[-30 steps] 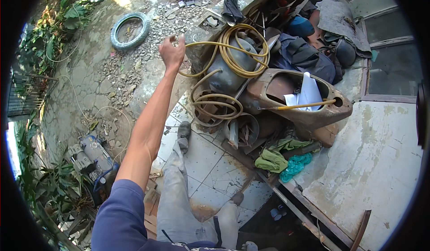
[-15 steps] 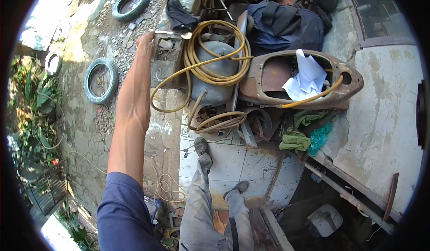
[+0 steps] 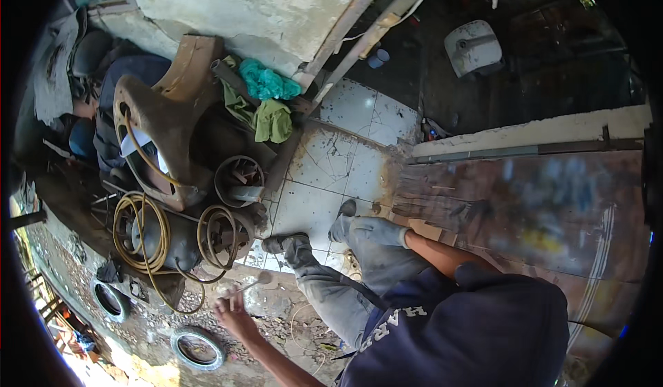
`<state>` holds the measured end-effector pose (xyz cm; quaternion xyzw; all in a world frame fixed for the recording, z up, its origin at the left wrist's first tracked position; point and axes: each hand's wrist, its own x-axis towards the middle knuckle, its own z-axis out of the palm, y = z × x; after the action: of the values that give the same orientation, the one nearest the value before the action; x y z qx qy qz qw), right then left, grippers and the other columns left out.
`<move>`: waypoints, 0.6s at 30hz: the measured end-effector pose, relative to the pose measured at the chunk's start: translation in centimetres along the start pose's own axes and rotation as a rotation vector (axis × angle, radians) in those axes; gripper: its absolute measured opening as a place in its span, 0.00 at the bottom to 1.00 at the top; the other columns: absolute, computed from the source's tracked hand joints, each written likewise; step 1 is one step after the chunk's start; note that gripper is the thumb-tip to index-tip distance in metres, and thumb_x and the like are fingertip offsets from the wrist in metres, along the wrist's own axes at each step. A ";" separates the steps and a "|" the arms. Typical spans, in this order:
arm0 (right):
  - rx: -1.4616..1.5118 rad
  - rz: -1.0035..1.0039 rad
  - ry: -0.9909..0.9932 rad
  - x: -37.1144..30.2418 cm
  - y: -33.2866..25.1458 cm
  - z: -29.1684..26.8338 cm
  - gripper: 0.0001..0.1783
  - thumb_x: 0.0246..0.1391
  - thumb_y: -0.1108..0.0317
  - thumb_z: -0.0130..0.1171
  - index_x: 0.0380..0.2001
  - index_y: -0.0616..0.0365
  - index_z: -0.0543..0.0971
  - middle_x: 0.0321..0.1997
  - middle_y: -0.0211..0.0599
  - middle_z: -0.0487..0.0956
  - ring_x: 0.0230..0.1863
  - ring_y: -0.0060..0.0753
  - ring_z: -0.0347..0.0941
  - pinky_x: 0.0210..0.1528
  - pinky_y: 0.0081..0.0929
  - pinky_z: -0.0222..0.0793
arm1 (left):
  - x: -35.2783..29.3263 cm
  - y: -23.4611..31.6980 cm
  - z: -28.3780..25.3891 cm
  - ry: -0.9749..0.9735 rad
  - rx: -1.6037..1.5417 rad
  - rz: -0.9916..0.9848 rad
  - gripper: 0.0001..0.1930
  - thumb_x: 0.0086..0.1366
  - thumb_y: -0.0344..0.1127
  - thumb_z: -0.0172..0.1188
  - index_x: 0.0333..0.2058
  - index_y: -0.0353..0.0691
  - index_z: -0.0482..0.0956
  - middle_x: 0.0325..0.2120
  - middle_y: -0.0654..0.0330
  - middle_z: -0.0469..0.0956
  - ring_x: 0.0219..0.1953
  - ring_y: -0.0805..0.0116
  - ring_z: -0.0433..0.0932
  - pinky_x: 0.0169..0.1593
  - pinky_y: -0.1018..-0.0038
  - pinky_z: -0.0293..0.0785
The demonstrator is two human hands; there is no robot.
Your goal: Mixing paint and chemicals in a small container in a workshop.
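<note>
My left hand (image 3: 236,321) is bare and raised over the rubble ground at the lower left. Its fingers are closed round a thin, spoon-like rod (image 3: 247,287) with a rounded far end; its exact kind is unclear. My right hand (image 3: 380,234), seemingly in a grey work glove, is by my right leg. The glove blends with the grey trousers, so its fingers cannot be made out. Beyond my left hand, a coiled yellow hose (image 3: 141,242) hangs over a grey metal tank (image 3: 169,245). Another hose coil (image 3: 219,238) lies beside it.
A worn scooter body shell (image 3: 162,128) stands beyond the hose. Near it are green cloth (image 3: 273,120) and a teal plastic bag (image 3: 268,80). Two tyres, one nearer (image 3: 198,347), lie at the lower left. A stained board (image 3: 525,214) spans the right, below a white basin (image 3: 473,46).
My view has swung to the right. My left hand has drawn back from the concrete block beside the hose and now holds the thin rod. My right forearm has come into view.
</note>
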<state>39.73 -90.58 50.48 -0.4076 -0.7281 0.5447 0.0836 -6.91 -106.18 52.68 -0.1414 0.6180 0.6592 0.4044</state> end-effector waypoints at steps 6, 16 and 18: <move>0.544 0.548 -0.127 -1.0 -8.1 -2.9 0.23 0.71 0.48 0.56 0.54 0.56 0.81 0.39 0.30 0.84 0.31 0.25 0.81 0.33 0.26 0.77 | -12.8 -17.0 18.3 -0.374 0.205 -0.343 0.14 0.78 0.42 0.55 0.50 0.40 0.65 0.40 0.45 0.79 0.41 0.44 0.87 0.42 0.57 0.91; 0.986 0.736 0.348 -16.4 2.9 -13.9 0.15 0.75 0.59 0.53 0.46 0.59 0.82 0.33 0.30 0.84 0.25 0.16 0.75 0.26 0.19 0.68 | -24.7 -30.2 35.8 -0.896 0.582 -0.421 0.18 0.74 0.36 0.63 0.54 0.37 0.67 0.43 0.45 0.84 0.43 0.47 0.88 0.50 0.56 0.87; 0.995 0.806 0.445 -17.4 3.3 -15.1 0.14 0.75 0.60 0.52 0.42 0.59 0.81 0.31 0.30 0.84 0.25 0.17 0.75 0.27 0.19 0.68 | -25.5 -32.5 37.5 -0.913 0.660 -0.440 0.16 0.75 0.35 0.61 0.54 0.36 0.67 0.42 0.47 0.84 0.42 0.49 0.88 0.48 0.57 0.88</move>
<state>61.29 -91.32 59.21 -0.6625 -0.1471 0.7068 0.1995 44.00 -83.46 54.74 0.1644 0.5101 0.3277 0.7781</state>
